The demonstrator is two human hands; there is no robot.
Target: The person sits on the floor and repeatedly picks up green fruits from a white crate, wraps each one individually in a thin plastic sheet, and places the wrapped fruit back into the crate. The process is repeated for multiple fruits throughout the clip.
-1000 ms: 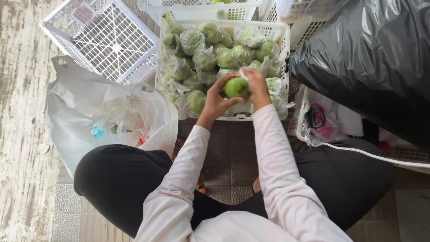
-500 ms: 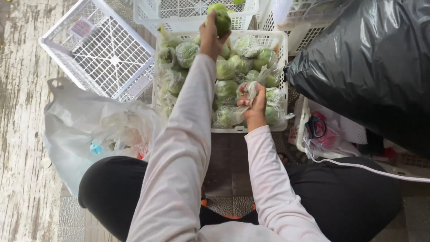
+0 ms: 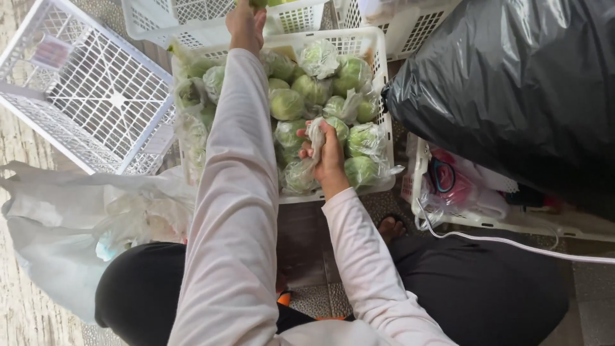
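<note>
On the floor in front of my knees sits a white slatted plastic crate [image 3: 378, 70] packed with green round fruits [image 3: 286, 104], most of them wrapped in thin clear plastic bags. My left hand [image 3: 245, 24] is stretched out past the far rim of that crate, fingers curled around a bare green fruit [image 3: 257, 3] that is almost cut off by the top edge of view, above a second white crate [image 3: 192, 19] just beyond the first. My left sleeve [image 3: 234, 192] runs the whole length of the full crate and hides the fruits along its middle. My right hand [image 3: 325, 152] rests low in the near part of the full crate, closed on a crumpled clear plastic wrapper [image 3: 314, 134], touching the bagged fruits around it. To the left an empty white crate [image 3: 83, 96] lies tilted, its grid bottom facing up, leaning near the full crate's left wall. Nearer me on the left is a heap of white and clear plastic bags [image 3: 77, 218], partly against my dark trouser leg [image 3: 138, 288]. On the right a big black plastic sack [image 3: 512, 83] bulges over a low white basket [image 3: 487, 214] holding bagged pink and red items, and a white cord [image 3: 500, 242] trails across the floor by it. The floor [image 3: 19, 147] at the left edge is pale and worn, and darker tiles show between my knees.
</note>
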